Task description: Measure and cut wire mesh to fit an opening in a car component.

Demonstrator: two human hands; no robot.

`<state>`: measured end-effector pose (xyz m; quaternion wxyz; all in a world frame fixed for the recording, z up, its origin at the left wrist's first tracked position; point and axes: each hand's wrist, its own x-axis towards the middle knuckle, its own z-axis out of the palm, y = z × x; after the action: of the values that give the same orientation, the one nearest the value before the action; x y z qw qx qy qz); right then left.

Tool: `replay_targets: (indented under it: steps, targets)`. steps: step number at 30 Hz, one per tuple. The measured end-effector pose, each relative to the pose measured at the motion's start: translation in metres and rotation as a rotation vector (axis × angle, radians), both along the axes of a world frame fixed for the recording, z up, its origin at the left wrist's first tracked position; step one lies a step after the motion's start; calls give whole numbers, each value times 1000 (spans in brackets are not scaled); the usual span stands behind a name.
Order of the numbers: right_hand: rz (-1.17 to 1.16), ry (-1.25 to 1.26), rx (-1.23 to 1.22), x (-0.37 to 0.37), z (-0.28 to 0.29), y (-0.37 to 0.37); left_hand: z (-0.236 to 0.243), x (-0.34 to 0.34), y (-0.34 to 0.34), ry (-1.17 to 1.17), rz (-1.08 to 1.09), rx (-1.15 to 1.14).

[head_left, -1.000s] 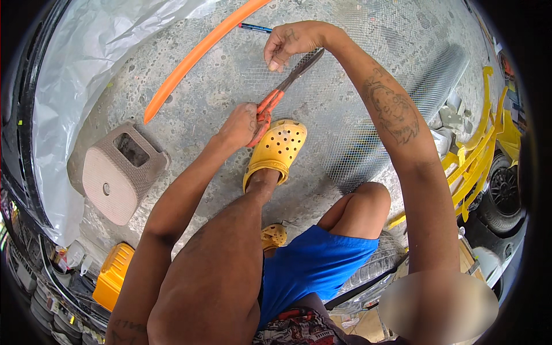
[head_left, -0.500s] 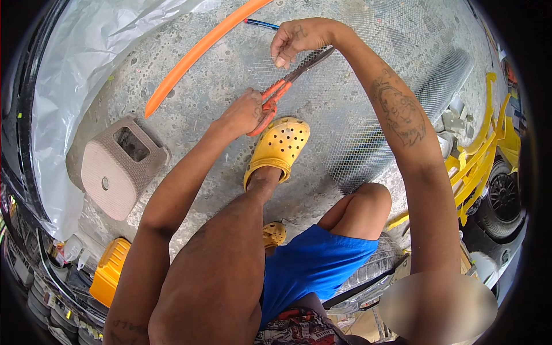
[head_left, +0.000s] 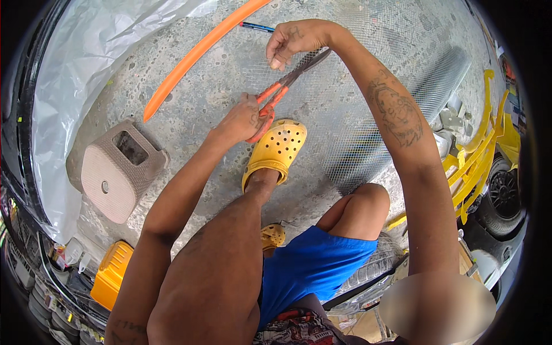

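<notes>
My left hand (head_left: 238, 119) grips the orange handles of a pair of scissors (head_left: 276, 94), their dark blades slanting up to the right. The blades lie across a sheet of wire mesh (head_left: 351, 66), slightly apart. Beyond them, my right hand (head_left: 292, 43) has its fingers and thumb pinched together at the mesh's edge. The right side of the mesh curls into a roll (head_left: 440, 77), partly hidden behind my right forearm. My yellow clog (head_left: 277, 146) stands just below the scissors.
A long orange strip (head_left: 195, 63) and a blue pen (head_left: 257, 26) lie on the concrete floor. At left are a beige stool (head_left: 118, 172), plastic sheeting (head_left: 57, 115) and a yellow case (head_left: 112, 276). Yellow strips (head_left: 477, 155) and a wheel (head_left: 504, 195) are at right.
The scissors' handles and blades have spread a little. Both hands have shifted only slightly; the right hand stays at the mesh edge.
</notes>
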<state>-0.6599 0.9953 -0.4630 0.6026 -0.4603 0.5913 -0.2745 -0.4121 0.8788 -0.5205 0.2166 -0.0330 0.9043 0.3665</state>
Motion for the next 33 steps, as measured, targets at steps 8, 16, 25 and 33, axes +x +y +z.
replay_targets:
  steps: [8, 16, 25, 33]
  targets:
    - [33, 31, -20, -1, 1, -2, 0, -11, -1, -34, -100, -95]
    - [-13, 70, -22, -1, -2, 7, 21, -15, 4, -101, -201, -109]
    - [3, 76, -21, 0, 3, 1, -12, -6, -5, -71, -35, -26]
    - [-21, 36, -25, -3, 7, 4, 11, -10, 6, -79, 52, 4]
